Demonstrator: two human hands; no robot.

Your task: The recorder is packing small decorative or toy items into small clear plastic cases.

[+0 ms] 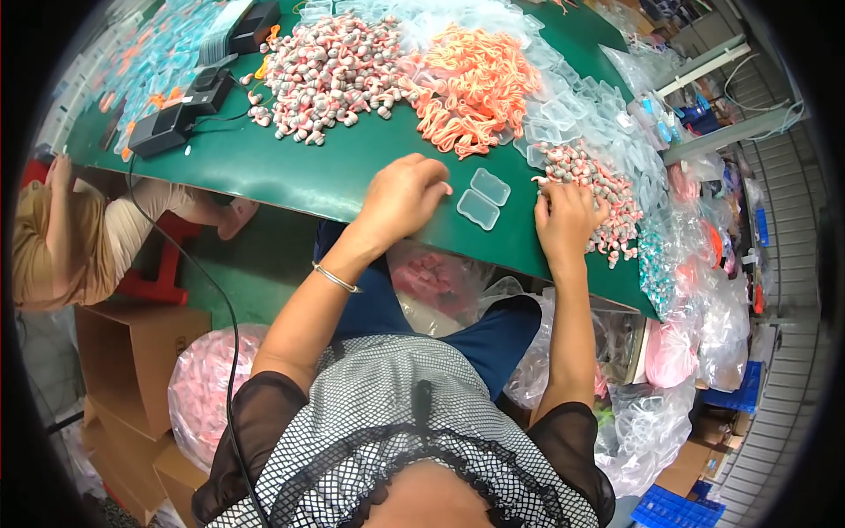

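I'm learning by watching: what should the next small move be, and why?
Probably bring the left hand over to the clear case and set down the pink piece that seems to be at its fingertips. The case lies open between the hands, nothing visible inside, while the right hand is at the pile.

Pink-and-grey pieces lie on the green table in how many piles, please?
2: the larger pile beyond the left hand, left of the orange cords; the smaller pile at the right hand.

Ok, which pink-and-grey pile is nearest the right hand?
The smaller pile, with the right hand at its edge; the larger pile lies farther left, past the orange cords.
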